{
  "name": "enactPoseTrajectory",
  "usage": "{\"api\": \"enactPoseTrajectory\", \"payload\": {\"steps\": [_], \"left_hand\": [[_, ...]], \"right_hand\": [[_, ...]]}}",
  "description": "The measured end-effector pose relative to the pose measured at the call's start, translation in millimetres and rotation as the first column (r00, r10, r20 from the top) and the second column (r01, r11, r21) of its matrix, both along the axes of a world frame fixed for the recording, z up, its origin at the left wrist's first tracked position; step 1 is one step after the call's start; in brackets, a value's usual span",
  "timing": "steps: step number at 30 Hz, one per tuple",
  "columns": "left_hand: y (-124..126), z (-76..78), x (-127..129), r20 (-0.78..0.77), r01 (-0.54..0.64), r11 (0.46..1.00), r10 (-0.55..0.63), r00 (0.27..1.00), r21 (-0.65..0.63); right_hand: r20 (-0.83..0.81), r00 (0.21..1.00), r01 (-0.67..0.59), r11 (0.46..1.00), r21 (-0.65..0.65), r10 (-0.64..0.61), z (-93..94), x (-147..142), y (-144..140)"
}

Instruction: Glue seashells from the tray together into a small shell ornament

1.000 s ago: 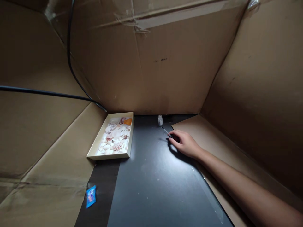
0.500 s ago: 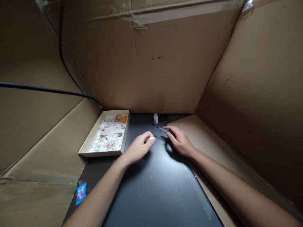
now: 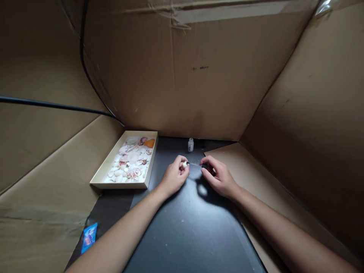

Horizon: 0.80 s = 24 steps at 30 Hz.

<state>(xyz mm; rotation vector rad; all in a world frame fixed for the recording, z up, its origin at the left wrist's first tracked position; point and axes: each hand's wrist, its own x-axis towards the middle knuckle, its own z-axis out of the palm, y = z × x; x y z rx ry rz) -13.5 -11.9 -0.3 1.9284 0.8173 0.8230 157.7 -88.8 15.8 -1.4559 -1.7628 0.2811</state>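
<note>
My left hand (image 3: 176, 175) is closed, pinching a small whitish shell (image 3: 185, 164) between thumb and fingers. My right hand (image 3: 218, 175) grips the black cap of an applicator brush (image 3: 204, 166). The brush's thin clear stem points left, and its dark tip is at the shell, seemingly touching it. Just behind the hands a small clear bottle (image 3: 190, 145) stands upright with its neck uncapped. To the left lies a shallow cream box (image 3: 119, 185) holding several shells (image 3: 133, 173) and one orange piece (image 3: 149, 143).
Cardboard walls (image 3: 182, 94) enclose the dark table (image 3: 182, 235) at the back and sides. A blue packet (image 3: 89, 237) lies by my left forearm. Along the right edge runs a flat cardboard flap (image 3: 256, 182). A black cable (image 3: 57, 105) hangs at upper left.
My right hand has lifted and turned the brush, bringing its tip to the shell. My left hand has turned so the shell shows more. The view has shifted slightly.
</note>
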Motion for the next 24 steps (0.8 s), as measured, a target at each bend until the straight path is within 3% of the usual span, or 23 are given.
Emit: {"api": "enactPoseTrajectory", "payload": {"steps": [7, 24], "left_hand": [[0.8, -2.6, -0.6, 0.051, 0.008, 1.000, -0.007, 0.999, -0.018], [3.1, -4.9, -0.8, 0.049, 0.006, 1.000, -0.006, 0.999, -0.007]], "right_hand": [[0.038, 0.999, 0.024, 0.997, 0.080, -0.027, 1.0, -2.1, -0.6], [0.042, 0.999, -0.009, 0.995, 0.099, 0.004, 2.1, -3.6, 0.0]]}}
